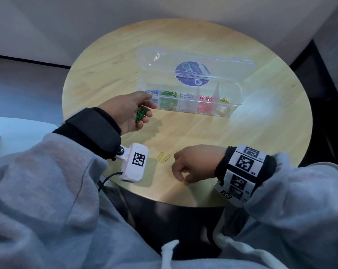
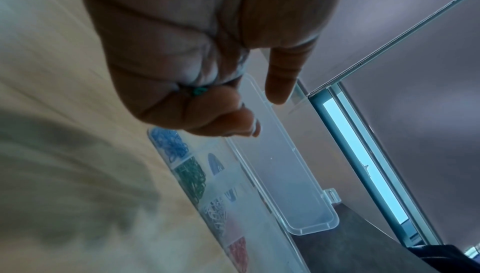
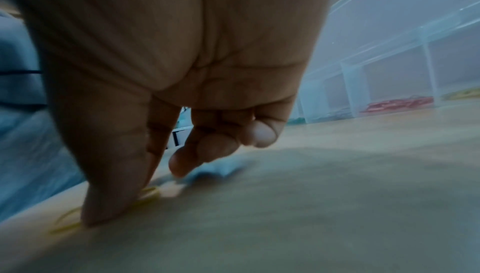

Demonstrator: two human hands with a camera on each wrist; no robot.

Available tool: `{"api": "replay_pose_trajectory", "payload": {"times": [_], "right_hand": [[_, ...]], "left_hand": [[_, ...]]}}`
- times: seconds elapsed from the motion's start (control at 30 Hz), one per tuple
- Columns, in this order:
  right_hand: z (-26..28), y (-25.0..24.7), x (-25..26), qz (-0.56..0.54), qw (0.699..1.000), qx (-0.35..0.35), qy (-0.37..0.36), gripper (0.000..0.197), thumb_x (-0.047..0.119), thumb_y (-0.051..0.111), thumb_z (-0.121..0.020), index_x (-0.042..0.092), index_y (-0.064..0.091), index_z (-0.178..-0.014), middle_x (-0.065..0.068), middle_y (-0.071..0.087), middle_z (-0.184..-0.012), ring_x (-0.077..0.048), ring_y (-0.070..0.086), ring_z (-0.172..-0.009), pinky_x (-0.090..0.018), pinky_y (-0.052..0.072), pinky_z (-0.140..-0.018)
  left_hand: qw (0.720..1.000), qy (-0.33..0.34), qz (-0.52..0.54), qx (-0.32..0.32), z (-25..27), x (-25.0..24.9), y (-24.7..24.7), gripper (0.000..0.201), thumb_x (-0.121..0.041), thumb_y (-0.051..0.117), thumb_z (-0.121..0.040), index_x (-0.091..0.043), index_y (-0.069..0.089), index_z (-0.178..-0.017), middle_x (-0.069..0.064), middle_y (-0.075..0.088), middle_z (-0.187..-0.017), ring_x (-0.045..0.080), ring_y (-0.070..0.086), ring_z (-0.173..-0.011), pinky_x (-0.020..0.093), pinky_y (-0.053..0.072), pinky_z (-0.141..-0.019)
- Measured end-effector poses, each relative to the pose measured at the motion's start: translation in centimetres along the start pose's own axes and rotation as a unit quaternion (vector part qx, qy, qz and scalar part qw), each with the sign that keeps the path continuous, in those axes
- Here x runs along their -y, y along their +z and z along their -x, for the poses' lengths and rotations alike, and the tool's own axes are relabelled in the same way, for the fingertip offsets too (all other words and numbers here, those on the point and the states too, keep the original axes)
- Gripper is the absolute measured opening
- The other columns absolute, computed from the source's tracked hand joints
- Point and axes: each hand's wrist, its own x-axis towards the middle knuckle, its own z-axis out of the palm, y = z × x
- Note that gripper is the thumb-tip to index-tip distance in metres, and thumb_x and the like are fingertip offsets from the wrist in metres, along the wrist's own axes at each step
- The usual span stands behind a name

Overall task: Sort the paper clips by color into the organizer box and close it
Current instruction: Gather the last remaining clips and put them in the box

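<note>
Green clips (image 1: 140, 115) are bunched in the person's left hand (image 1: 132, 111), fingers curled loosely round them, palm turned up, hovering just beside the left end of the organizer box (image 1: 191, 101). Looks like the sorting step is nearly wrapped: that bunch probably wants tipping into the green compartment, second from the left, so the hand needs to shift a bit right and let go without spilling into the blue one next door.

Moving right along the round wooden table (image 1: 261, 133), two yellow clips (image 1: 163, 157) lie loose near the front edge. Just right of them is the right hand (image 1: 195, 165), knuckles up, fingers curled downward. From the wrist view its thumb (image 3: 111, 201) is pressed onto another yellow clip (image 3: 145, 197) on the wood, with the forefinger held just above, so it's pinning the clip rather than holding it. Seems like a pinch-and-lift is next; thin wire lying flat like that could be fiddly.

Box contents, left to right: blue, green, white or silver, red, and a few yellow at the far right. The clear lid (image 1: 199, 63) is flipped back behind it, wide open, so closing isn't done yet.
</note>
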Motion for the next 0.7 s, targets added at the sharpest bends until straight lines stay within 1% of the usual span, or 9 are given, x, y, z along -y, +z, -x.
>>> {"api": "replay_pose_trajectory", "payload": {"times": [0.1, 0.2, 0.23, 0.3, 0.37, 0.4, 0.57, 0.63, 0.7], "right_hand": [[-0.4, -0.3, 0.2, 0.017, 1.0, -0.018, 0.014, 0.008, 0.018, 0.06, -0.081, 0.02, 0.068, -0.083, 0.01, 0.046, -0.078, -0.016, 0.054, -0.084, -0.029, 0.044, -0.069], [-0.8, -1.2, 0.1, 0.033, 0.998, -0.059, 0.005, 0.011, 0.02, 0.059, -0.082, 0.019, 0.069, -0.085, 0.012, 0.044, -0.081, -0.013, 0.048, -0.086, -0.031, 0.047, -0.075], [-1.1, -1.5, 0.1, 0.045, 0.997, -0.07, -0.004, 0.011, 0.022, 0.06, -0.082, 0.019, 0.069, -0.086, 0.011, 0.045, -0.086, -0.012, 0.044, -0.089, -0.033, 0.047, -0.08], [-1.7, -2.0, 0.0, 0.063, 0.995, -0.081, -0.01, 0.011, 0.023, 0.062, -0.081, 0.019, 0.069, -0.089, 0.007, 0.051, -0.104, -0.015, 0.043, -0.097, -0.034, 0.044, -0.088], [-2.5, -2.5, 0.0, 0.057, 0.995, -0.086, -0.012, 0.009, 0.021, 0.064, -0.081, 0.016, 0.068, -0.088, 0.004, 0.052, -0.12, -0.018, 0.045, -0.106, -0.035, 0.043, -0.091], [-2.9, -2.7, 0.1, 0.047, 0.995, -0.086, -0.014, 0.009, 0.019, 0.065, -0.08, 0.014, 0.067, -0.088, 0.003, 0.052, -0.121, -0.019, 0.046, -0.107, -0.035, 0.043, -0.091], [-4.0, -3.5, 0.8, 0.009, 0.998, -0.063, -0.008, 0.027, 0.011, 0.066, -0.078, 0.013, 0.06, -0.105, 0.004, 0.047, -0.098, -0.02, 0.052, -0.09, -0.034, 0.045, -0.08], [-4.2, -3.6, 1.1, 0.03, 0.999, -0.042, 0.002, 0.021, 0.011, 0.062, -0.081, 0.013, 0.061, -0.101, 0.006, 0.046, -0.093, -0.019, 0.051, -0.085, -0.031, 0.044, -0.075], [-4.3, -3.4, 1.2, 0.04, 0.999, -0.034, 0.014, 0.011, 0.011, 0.06, -0.081, 0.016, 0.06, -0.091, 0.008, 0.044, -0.084, -0.017, 0.048, -0.079, -0.028, 0.039, -0.068]], "left_hand": [[1.0, 0.004, 0.001, 0.008, 0.1, -0.1, 0.0, 0.032, -0.039, 0.043, -0.095, -0.018, 0.054, -0.073, -0.003, 0.047, -0.062, 0.007, 0.042, -0.046, 0.014, 0.033, -0.042], [1.0, 0.009, 0.002, 0.017, 0.2, -0.3, 0.1, 0.031, -0.039, 0.043, -0.095, -0.018, 0.054, -0.073, -0.003, 0.047, -0.062, 0.007, 0.041, -0.048, 0.013, 0.033, -0.041], [1.0, 0.011, 0.003, 0.019, 0.2, -0.4, 0.0, 0.031, -0.039, 0.044, -0.095, -0.018, 0.054, -0.073, -0.003, 0.047, -0.062, 0.007, 0.041, -0.047, 0.013, 0.033, -0.041], [1.0, 0.015, 0.004, 0.017, 0.3, -0.5, -0.1, 0.032, -0.038, 0.044, -0.095, -0.018, 0.054, -0.072, -0.004, 0.047, -0.061, 0.006, 0.041, -0.047, 0.013, 0.032, -0.04], [1.0, 0.016, 0.007, 0.014, 0.3, -0.5, -0.5, 0.032, -0.038, 0.043, -0.095, -0.018, 0.053, -0.072, -0.004, 0.047, -0.06, 0.006, 0.041, -0.047, 0.013, 0.032, -0.04], [1.0, 0.016, 0.009, 0.013, 0.3, -0.5, -0.6, 0.032, -0.038, 0.043, -0.095, -0.018, 0.053, -0.072, -0.004, 0.047, -0.06, 0.006, 0.041, -0.046, 0.013, 0.032, -0.039], [1.0, 0.017, 0.023, 0.011, 0.2, -0.5, -1.3, 0.032, -0.038, 0.044, -0.095, -0.018, 0.054, -0.072, -0.004, 0.048, -0.057, 0.005, 0.043, -0.043, 0.013, 0.033, -0.039], [0.999, 0.017, 0.033, 0.011, 0.2, -0.6, -1.5, 0.033, -0.038, 0.045, -0.095, -0.018, 0.054, -0.071, -0.004, 0.049, -0.055, 0.005, 0.044, -0.042, 0.012, 0.034, -0.04], [0.999, 0.015, 0.039, 0.011, 0.2, -0.7, -1.5, 0.033, -0.038, 0.045, -0.095, -0.018, 0.054, -0.071, -0.004, 0.049, -0.055, 0.006, 0.045, -0.043, 0.012, 0.035, -0.04]]}}
